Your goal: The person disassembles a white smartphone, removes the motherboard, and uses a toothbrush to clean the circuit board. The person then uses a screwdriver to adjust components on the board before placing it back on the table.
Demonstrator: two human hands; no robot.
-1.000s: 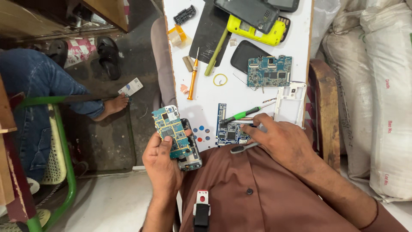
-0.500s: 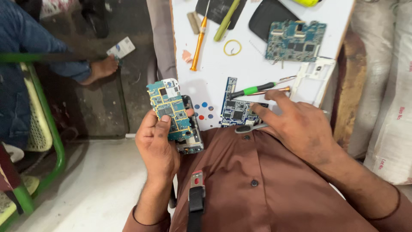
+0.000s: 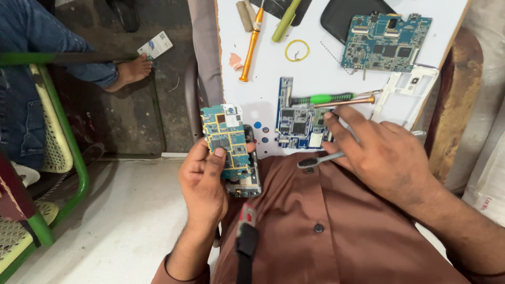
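Two boards are in the person's reach. The left hand (image 3: 202, 181) grasps a teal board (image 3: 227, 141) stacked on a darker phone frame (image 3: 246, 181), thumb and fingers clamped on the left edge and face. That board is held off the table, just past its near edge and above the brown shirt (image 3: 326, 231). Its long axis runs away from the person, tilted a little leftward at the far end, where a small white patch sits at the top corner.

The right hand (image 3: 381, 155) rests on the white table (image 3: 321, 66), fingers curled loosely around a thin grey tool (image 3: 321, 159) that pokes out leftward from under the palm, its dark tip near the table's edge. The fingertips touch the right side of a blue board (image 3: 300, 118) lying flat; its long axis also runs away from the person, with a narrow strip at the far left end.

Just beyond the fingers a green-handled screwdriver (image 3: 321, 98) lies crosswise, its tip pointing left, beside a copper-coloured rod (image 3: 350, 101). Farther off lie a larger board (image 3: 386, 42), a white frame (image 3: 407, 89), an orange screwdriver (image 3: 251, 44), a yellow ring (image 3: 297, 50) and a black panel (image 3: 347, 18).

On the left, another person's bare foot (image 3: 131, 71) rests on the floor beside a green chair (image 3: 58, 152).
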